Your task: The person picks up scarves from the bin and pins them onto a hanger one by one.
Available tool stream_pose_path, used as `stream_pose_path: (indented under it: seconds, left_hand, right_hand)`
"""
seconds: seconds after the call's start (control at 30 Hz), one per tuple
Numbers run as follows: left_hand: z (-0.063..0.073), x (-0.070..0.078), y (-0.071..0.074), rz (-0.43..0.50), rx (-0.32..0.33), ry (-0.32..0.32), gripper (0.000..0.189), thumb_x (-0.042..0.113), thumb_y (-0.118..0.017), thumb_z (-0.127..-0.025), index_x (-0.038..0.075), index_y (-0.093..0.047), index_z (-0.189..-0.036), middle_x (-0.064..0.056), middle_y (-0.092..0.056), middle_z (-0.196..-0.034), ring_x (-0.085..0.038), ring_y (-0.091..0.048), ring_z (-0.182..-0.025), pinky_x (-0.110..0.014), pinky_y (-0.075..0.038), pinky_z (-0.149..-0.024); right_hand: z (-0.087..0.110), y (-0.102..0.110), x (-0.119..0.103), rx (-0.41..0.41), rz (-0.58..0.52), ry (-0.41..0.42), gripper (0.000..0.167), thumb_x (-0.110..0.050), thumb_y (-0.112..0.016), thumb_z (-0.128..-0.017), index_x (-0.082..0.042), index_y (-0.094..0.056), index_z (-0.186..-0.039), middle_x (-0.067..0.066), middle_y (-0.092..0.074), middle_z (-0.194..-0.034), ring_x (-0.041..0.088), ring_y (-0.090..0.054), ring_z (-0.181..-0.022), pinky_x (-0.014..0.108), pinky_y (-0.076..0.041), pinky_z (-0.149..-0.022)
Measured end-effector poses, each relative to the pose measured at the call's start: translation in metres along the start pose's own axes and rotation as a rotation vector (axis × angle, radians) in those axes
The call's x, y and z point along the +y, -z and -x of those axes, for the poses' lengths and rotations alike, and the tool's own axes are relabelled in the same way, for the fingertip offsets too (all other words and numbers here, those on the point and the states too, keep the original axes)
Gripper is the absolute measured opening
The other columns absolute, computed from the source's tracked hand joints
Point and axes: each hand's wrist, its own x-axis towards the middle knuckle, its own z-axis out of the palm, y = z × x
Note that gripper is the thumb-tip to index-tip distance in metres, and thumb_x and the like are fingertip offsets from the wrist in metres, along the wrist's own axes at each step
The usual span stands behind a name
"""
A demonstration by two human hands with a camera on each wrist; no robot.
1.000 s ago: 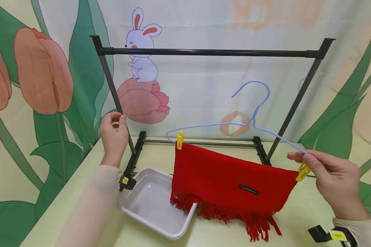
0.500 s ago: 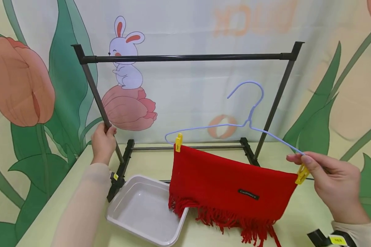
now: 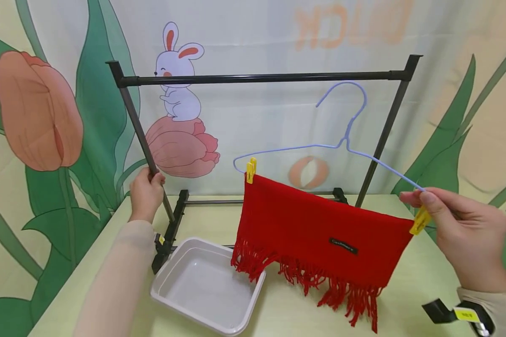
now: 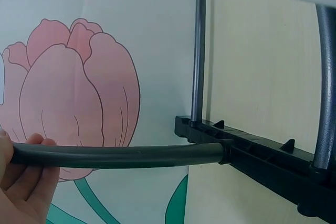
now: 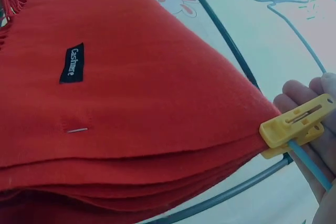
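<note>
In the head view my right hand [image 3: 468,229] pinches the right end of a lilac wire hanger [image 3: 295,148], which tilts down to the right. A folded red fringed scarf [image 3: 320,220] hangs from it, fixed by a yellow clothespin [image 3: 251,170] at the left corner and another yellow clothespin [image 5: 294,124] beside my right fingers. The hanger's hook stands just below the top bar of a black clothes rack [image 3: 261,78], apart from it in this view. My left hand [image 3: 146,194] grips the rack's left upright, and the left wrist view shows fingers curled round that tube [image 4: 121,156].
A light grey plastic basin [image 3: 206,290] stands on the pale table [image 3: 303,309], under the scarf's left fringe and near the rack's left foot [image 3: 168,234]. Behind the rack hangs a printed curtain [image 3: 253,121] with a rabbit and tulips.
My left hand has closed round the rack's left upright. My right hand has raised the hanger and scarf, bringing the hook up near the top bar. The head view has shifted slightly.
</note>
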Motion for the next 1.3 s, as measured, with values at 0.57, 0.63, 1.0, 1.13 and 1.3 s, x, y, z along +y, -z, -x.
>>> stream_pose_path:
  seconds: [0.57,0.63,1.0,1.13,1.3]
  left_hand:
    - [-0.001,0.002,-0.003,-0.025,-0.007,0.001,0.029,0.021,-0.047,-0.117,0.002,-0.06,-0.133,-0.021,-0.074,-0.125,-0.041,-0.071,-0.119,-0.059,-0.055,-0.108]
    - [0.0,0.002,-0.004,-0.027,-0.009,0.001,0.029,0.021,-0.046,-0.117,0.002,-0.06,-0.133,-0.021,-0.074,-0.125,-0.041,-0.071,-0.119,-0.06,-0.056,-0.108]
    - [0.001,-0.002,-0.003,-0.02,-0.005,0.005,0.029,0.02,-0.046,-0.117,0.002,-0.059,-0.136,-0.021,-0.074,-0.128,-0.041,-0.071,-0.121,-0.062,-0.054,-0.111]
    - [0.0,-0.002,-0.003,-0.015,-0.001,0.009,0.029,0.02,-0.046,-0.117,0.002,-0.059,-0.136,-0.021,-0.073,-0.127,-0.041,-0.07,-0.121,-0.062,-0.054,-0.111]
    - [-0.002,-0.003,-0.001,-0.028,0.013,0.001,0.028,0.021,-0.046,-0.117,0.002,-0.059,-0.134,-0.021,-0.074,-0.126,-0.041,-0.071,-0.12,-0.061,-0.055,-0.109]
  right_hand:
    - [-0.077,-0.067,-0.015,0.015,0.025,-0.074,0.024,-0.019,-0.073,-0.104,-0.001,-0.083,-0.116,-0.017,-0.082,-0.093,0.005,-0.078,-0.087,0.012,-0.057,-0.073]
    - [-0.082,-0.077,-0.012,0.006,0.084,-0.061,0.024,-0.022,-0.072,-0.105,-0.004,-0.083,-0.117,-0.025,-0.08,-0.092,0.0,-0.078,-0.089,0.012,-0.055,-0.068]
    - [-0.089,-0.13,0.009,-0.002,0.113,-0.051,0.024,-0.023,-0.072,-0.105,-0.007,-0.083,-0.119,0.013,-0.084,-0.107,-0.008,-0.073,-0.09,0.01,-0.056,-0.081]
    - [-0.084,-0.142,0.012,-0.026,0.141,-0.099,0.029,-0.028,-0.069,-0.107,-0.008,-0.082,-0.123,0.015,-0.083,-0.113,0.005,-0.078,-0.101,0.01,-0.055,-0.083]
    - [-0.074,-0.152,0.02,-0.048,0.168,-0.109,0.032,-0.029,-0.067,-0.108,-0.006,-0.081,-0.125,0.014,-0.083,-0.114,0.025,-0.078,-0.108,0.01,-0.054,-0.079]
